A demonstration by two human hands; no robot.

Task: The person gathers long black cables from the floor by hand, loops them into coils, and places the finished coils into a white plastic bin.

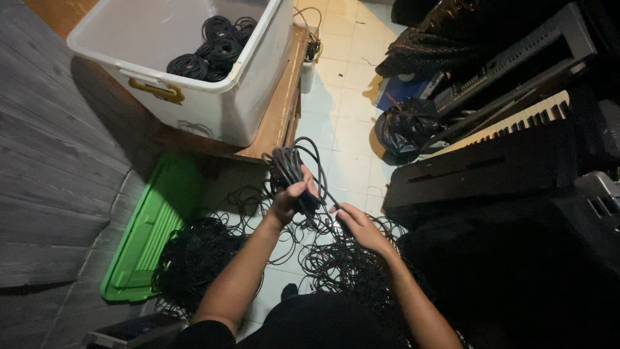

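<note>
- Left hand (289, 201): fingers closed around a coiled black cable bundle (287, 169), held upright just below the edge of the wooden counter (274, 123).
- Right hand (356, 223): fingers pinching a loose strand of the cable (321, 187), just right of the bundle.
- Loose black cables (200, 258): heaped on the tiled floor beneath both hands.
- White plastic bin (213, 110): on the counter, holding coiled cables (213, 48).
- Green lid (152, 226): on the floor, left of the heap.
- Keyboard (510, 123): far right of the counter.
</note>
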